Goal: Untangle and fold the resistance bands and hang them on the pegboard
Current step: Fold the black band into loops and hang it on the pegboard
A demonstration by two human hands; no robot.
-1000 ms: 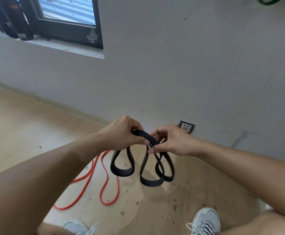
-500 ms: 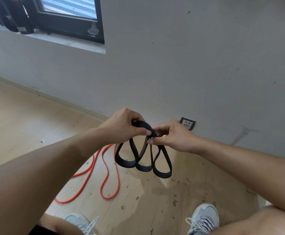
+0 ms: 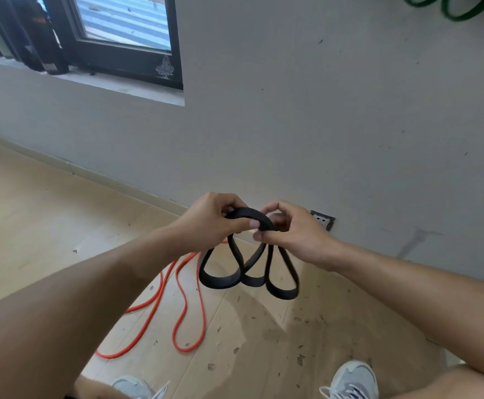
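A black resistance band [image 3: 249,276] hangs in three folded loops in front of me, above the floor. Its gathered top arches between both hands. My left hand [image 3: 209,221] grips the top from the left, thumb pressed on the band. My right hand [image 3: 291,231] pinches the same top from the right with thumb and fingers. An orange resistance band [image 3: 177,309] lies in loose curves on the wooden floor below and left of my hands. A green band [image 3: 448,8] hangs high on the wall at the top right, cut off by the frame edge.
A grey wall stands close ahead, with a wall socket [image 3: 322,220] near the floor just right of my hands. A dark-framed window [image 3: 125,38] sits at the upper left. My two grey shoes [image 3: 350,380] show at the bottom on the scuffed wooden floor.
The hanging black loops have drawn closer together and overlap more. Both hands have stayed together at the band's top, and the view has tilted up a little.
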